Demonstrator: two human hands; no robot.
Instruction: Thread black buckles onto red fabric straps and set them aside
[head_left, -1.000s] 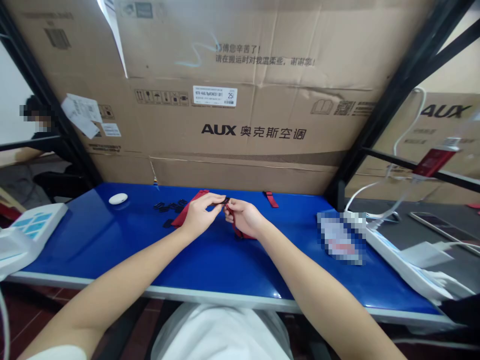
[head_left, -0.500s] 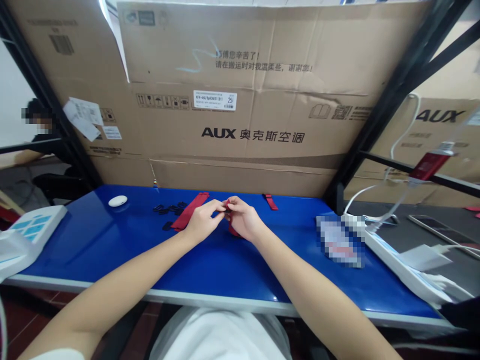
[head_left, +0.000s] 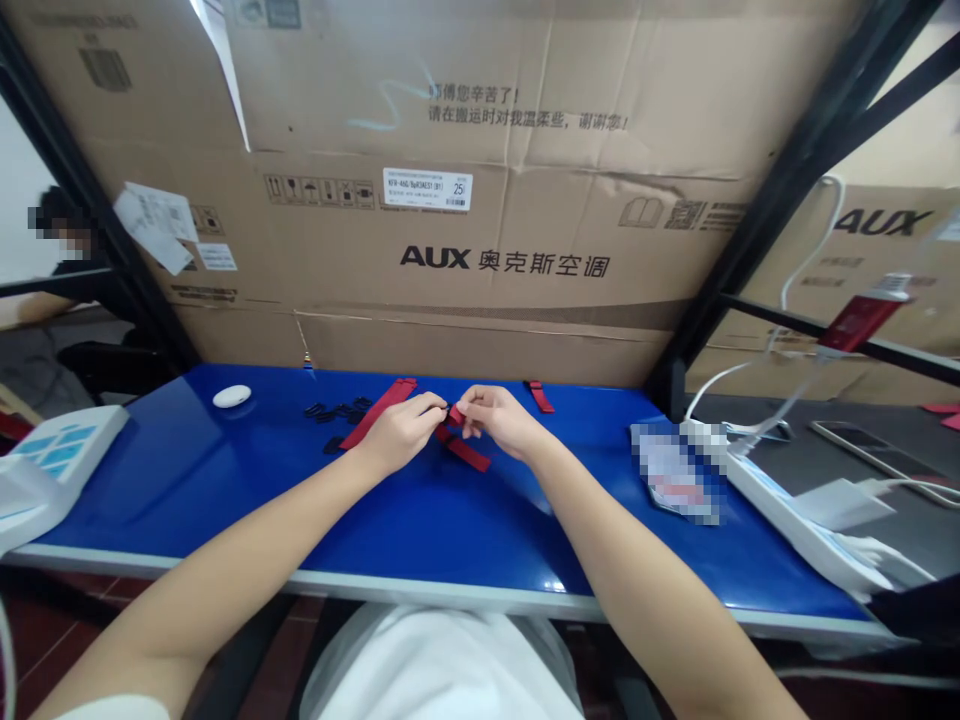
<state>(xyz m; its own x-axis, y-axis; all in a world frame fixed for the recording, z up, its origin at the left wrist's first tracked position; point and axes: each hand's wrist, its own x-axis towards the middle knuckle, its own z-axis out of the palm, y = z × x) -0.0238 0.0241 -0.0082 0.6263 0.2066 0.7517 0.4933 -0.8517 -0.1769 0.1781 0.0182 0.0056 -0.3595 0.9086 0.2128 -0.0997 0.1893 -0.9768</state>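
Note:
Above the middle of the blue table, my left hand (head_left: 401, 432) is closed, its thumb and forefinger pinching a small black buckle (head_left: 448, 409). My right hand (head_left: 501, 415) pinches the end of a red strap (head_left: 466, 453) right beside the buckle. The rest of that strap hangs down between the hands, slanting to the right. Whether the strap end runs through the buckle is too small to tell. Left of my left hand lie more red straps (head_left: 380, 408) in a pile. Several loose black buckles (head_left: 337, 411) are scattered next to that pile.
A short red strap (head_left: 539, 396) lies by the cardboard wall (head_left: 480, 345). Farther left are a white oval object (head_left: 232, 397) and a white device (head_left: 67, 470). At right are a blurred packet (head_left: 675, 475), a power strip (head_left: 802, 520) and a phone (head_left: 877, 450). A person sits far left.
My right hand has shifted slightly right, drawing its fingers away from the left ones. More of the red strap now shows, hanging between the hands. The view has tilted down a little.

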